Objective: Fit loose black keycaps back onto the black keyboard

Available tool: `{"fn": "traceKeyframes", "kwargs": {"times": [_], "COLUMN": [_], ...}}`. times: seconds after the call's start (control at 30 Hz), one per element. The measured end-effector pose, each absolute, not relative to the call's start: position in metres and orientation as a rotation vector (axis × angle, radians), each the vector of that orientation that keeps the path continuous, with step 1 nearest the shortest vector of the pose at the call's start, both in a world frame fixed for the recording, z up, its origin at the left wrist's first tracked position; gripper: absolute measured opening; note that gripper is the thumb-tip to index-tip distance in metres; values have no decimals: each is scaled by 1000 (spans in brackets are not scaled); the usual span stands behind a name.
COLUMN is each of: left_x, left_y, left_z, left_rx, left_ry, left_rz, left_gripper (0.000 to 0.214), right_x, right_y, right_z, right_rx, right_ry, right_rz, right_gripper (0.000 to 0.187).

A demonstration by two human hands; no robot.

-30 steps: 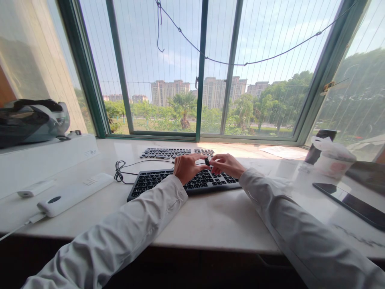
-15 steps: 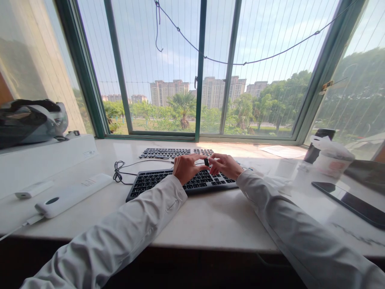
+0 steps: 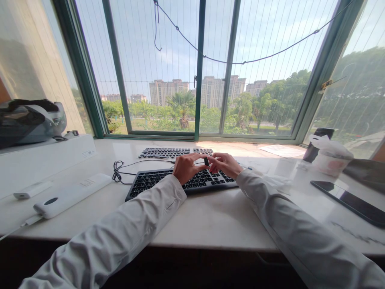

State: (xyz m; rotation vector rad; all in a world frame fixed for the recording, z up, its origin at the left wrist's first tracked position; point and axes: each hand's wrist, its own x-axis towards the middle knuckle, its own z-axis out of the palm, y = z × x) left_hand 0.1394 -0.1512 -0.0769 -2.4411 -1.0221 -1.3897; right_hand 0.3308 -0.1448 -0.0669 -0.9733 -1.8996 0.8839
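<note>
My left hand (image 3: 187, 166) and my right hand (image 3: 224, 163) meet above a dark keyboard (image 3: 156, 180) lying on the pale stone sill (image 3: 210, 220). Between their fingertips they pinch a small black piece (image 3: 206, 161), perhaps a keycap; which hand carries it I cannot tell. Both hands have curled fingers. A second dark keyboard (image 3: 168, 152) lies just behind, with a coiled black cable (image 3: 118, 171) to its left.
A white box (image 3: 45, 158) with a dark bag (image 3: 30, 122) on it stands at left. A white bar-shaped device (image 3: 70, 194) lies nearer. At right are a black phone (image 3: 350, 202), a bagged cup (image 3: 329, 158), a dark bottle (image 3: 317, 142) and paper (image 3: 281, 151). Window frames close the back.
The view has shifted slightly; the hands stay pinched together over the keyboard in nearly the same place.
</note>
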Motion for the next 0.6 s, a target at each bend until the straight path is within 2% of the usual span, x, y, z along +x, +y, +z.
{"fn": "traceKeyframes", "kwargs": {"times": [0.27, 0.6], "left_x": [139, 138], "left_y": [-150, -143], "left_z": [-79, -84], "left_rx": [-2385, -2385], "left_ry": [-1063, -1016], "left_rz": [-1373, -1420], "left_gripper": [36, 35], "right_x": [324, 316], "right_y": [-141, -141], "right_z": [-71, -77], "right_rx": [-920, -943], "right_ry": [-1781, -1667], "right_rz": [1101, 1090], "right_gripper": [45, 42]}}
